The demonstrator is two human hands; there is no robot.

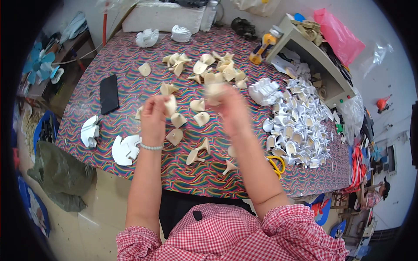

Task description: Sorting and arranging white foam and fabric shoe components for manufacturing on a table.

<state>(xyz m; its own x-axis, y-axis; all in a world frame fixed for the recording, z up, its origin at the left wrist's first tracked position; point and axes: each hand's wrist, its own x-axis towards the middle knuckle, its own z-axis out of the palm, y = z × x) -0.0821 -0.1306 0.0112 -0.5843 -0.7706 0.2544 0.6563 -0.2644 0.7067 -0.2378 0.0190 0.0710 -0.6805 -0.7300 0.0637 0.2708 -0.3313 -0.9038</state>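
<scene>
My left hand point(153, 116), with a beaded bracelet at its wrist, is closed over the table, its fingertips pinched at a cream-coloured curved piece point(170, 106). Motion blurs my right hand point(233, 108); at its fingertips is a smeared cream piece point(214, 92). Between and below the hands lie several similar cream pieces with stems, such as one curved piece point(174, 137) and a pair point(198, 152) near my right forearm. Farther back is a loose heap of cream pieces point(220, 67). A large pile of white-wrapped pieces point(298, 124) covers the right side.
The patterned table point(82, 139) bears a black phone point(109, 94), stacked white sheets point(90, 132), more white sheets point(125, 150) and yellow-handled scissors point(276, 167). An orange-yellow bottle point(264, 45) stands beside a shelf box point(320, 54). White bundles point(147, 38) lie at the back.
</scene>
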